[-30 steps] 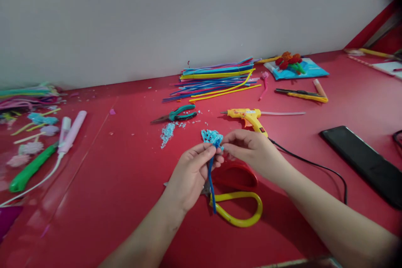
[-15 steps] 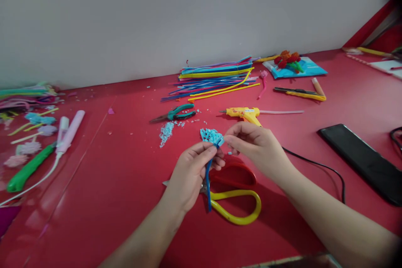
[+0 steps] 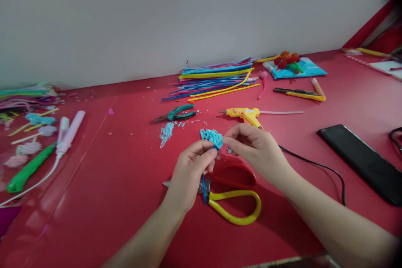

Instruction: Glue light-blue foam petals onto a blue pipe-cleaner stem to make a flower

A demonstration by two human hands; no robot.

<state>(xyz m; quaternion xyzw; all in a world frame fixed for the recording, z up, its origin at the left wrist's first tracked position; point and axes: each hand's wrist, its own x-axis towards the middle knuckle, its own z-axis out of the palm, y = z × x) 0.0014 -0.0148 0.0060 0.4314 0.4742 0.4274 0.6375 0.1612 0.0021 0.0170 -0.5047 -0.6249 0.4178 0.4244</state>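
Over the scissors [image 3: 258,207], left hand [image 3: 188,169] has its thumb and fingers [image 3: 210,157] closed on the base of the light blue piece [image 3: 210,135]; dark blue stem [image 3: 204,192] hangs below, across the scissors. Right hand [image 3: 259,148]: thumb and forefinger nearly closed at the piece's right edge; can't tell if they grip it. Glue gun [image 3: 244,112] lies just beyond right hand. Pliers [image 3: 180,113] and blue scraps [image 3: 166,132] far-left of the piece, pipe cleaners [image 3: 216,76] farther back, phone [image 3: 361,161] right, all on red worktop [image 3: 119,201].
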